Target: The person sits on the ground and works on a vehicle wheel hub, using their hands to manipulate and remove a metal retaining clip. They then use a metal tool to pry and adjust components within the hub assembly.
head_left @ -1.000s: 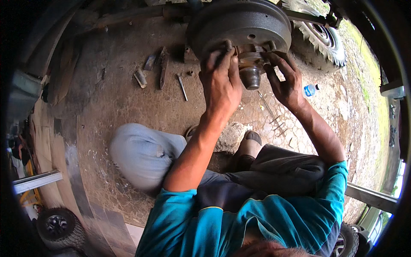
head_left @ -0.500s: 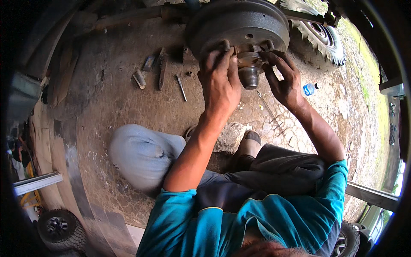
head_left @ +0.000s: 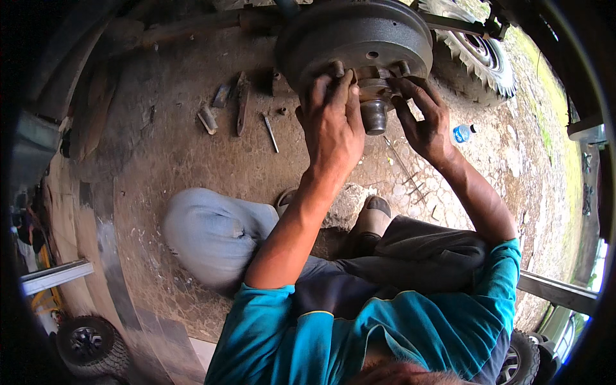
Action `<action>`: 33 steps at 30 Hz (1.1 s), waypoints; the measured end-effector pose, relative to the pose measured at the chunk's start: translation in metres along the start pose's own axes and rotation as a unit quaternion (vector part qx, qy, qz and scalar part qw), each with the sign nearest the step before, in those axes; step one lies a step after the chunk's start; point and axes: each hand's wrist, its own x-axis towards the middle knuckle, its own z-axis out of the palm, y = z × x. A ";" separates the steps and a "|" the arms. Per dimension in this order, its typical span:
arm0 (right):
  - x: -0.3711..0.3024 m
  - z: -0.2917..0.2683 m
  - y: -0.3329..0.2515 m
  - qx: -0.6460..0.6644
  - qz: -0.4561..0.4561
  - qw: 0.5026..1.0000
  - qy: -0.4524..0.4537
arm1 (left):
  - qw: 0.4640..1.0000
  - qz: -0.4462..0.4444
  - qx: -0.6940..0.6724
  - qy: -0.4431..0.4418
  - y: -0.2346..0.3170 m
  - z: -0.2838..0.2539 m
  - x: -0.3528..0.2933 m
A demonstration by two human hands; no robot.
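A dark round brake drum (head_left: 359, 40) is at the top middle, with short wheel studs standing out from its face. At its centre sits a metal hub (head_left: 374, 119) with a shiny cylindrical end toward me. My left hand (head_left: 332, 125) grips the hub's left edge beside a stud (head_left: 337, 68), thumb and fingers bent. From the other side, the curled fingers of my right hand (head_left: 425, 119) hold the hub's right edge below another stud (head_left: 403, 68). The fingertips partly hide the hub flange.
Beyond the drum to the right lies a treaded wheel (head_left: 478, 67). A small blue-labelled bottle (head_left: 462, 133) and a thin metal rod (head_left: 404, 168) are on the cracked floor. Left of my hands lie a slim metal tool (head_left: 271, 133), a flat bar (head_left: 242, 104) and a metal piece (head_left: 207, 120).
Hardly anything differs. My left hand has shifted very slightly right on the hub; both hands keep their hold, and the drum has barely moved.
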 end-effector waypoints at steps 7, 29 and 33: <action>0.005 -0.003 0.005 0.019 0.003 1.000 -0.001 | 1.000 0.000 0.008 0.002 -0.004 0.002 -0.005; 0.002 -0.002 0.004 0.022 0.009 1.000 0.002 | 1.000 -0.005 -0.002 -0.004 -0.004 -0.001 -0.005; 0.002 -0.002 0.005 0.007 -0.001 1.000 -0.006 | 0.998 0.049 0.040 0.026 -0.001 -0.001 -0.011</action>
